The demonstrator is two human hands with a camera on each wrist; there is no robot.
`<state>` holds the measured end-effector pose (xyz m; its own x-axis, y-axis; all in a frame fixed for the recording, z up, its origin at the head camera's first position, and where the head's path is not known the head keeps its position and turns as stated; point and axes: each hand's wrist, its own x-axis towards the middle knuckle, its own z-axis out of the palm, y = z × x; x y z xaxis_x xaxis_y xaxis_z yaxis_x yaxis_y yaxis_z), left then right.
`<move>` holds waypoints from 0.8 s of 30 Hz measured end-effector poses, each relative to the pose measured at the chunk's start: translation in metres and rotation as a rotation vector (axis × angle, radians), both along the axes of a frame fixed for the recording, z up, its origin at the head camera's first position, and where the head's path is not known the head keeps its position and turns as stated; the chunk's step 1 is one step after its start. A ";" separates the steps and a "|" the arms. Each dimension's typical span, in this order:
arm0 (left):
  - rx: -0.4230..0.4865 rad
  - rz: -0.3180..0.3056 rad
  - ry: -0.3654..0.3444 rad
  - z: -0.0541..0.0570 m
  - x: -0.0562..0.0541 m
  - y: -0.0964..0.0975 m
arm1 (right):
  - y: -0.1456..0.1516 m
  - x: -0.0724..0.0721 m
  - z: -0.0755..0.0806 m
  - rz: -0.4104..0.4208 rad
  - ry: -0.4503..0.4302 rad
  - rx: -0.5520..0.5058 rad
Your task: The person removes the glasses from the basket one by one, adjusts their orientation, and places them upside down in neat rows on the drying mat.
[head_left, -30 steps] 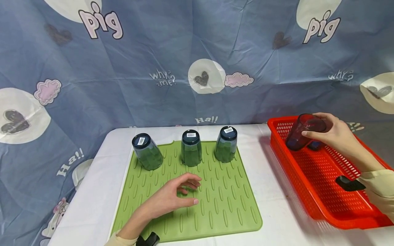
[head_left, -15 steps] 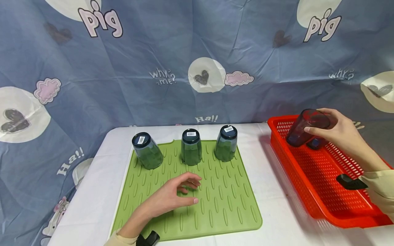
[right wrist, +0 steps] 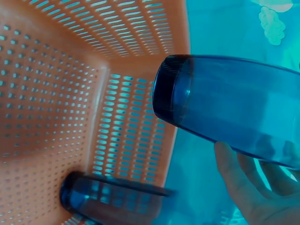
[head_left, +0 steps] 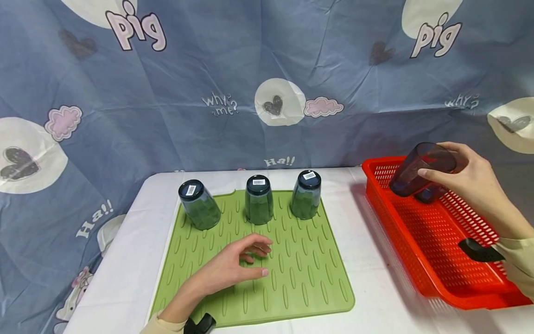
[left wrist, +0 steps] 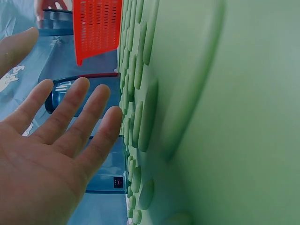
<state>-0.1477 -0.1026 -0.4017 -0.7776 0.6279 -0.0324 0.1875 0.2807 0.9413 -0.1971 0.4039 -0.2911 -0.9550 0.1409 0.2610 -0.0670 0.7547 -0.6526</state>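
My right hand (head_left: pixel 479 178) grips a clear blue drinking glass (head_left: pixel 421 168) near its mouth, tilted with the thick base down, over the far end of the red basket (head_left: pixel 417 262). Below it a second glass (right wrist: pixel 112 197) stands in the basket, seen in the right wrist view. My left hand (head_left: pixel 235 264) hovers over the green ribbed mat (head_left: pixel 308 287), fingers loosely bent and holding nothing. Upside down along the mat's far edge stand three blue glasses: one at left (head_left: pixel 201 206), one in the middle (head_left: pixel 259 202), one at right (head_left: pixel 306 197), each with a barcode sticker on its base.
The mat lies on a white-covered table (head_left: pixel 371 283), with the red basket standing to its right. Behind the table hangs a blue patterned cloth (head_left: pixel 233 139). The basket's near wall and rim rise between the right hand and the mat.
My right hand has lifted the held glass upward and slightly right, away from the basket floor. The left hand and the three upturned glasses stay where they were.
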 end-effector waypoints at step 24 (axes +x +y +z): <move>0.015 0.002 -0.016 0.000 0.001 0.000 | -0.016 0.028 0.009 0.083 0.129 -0.357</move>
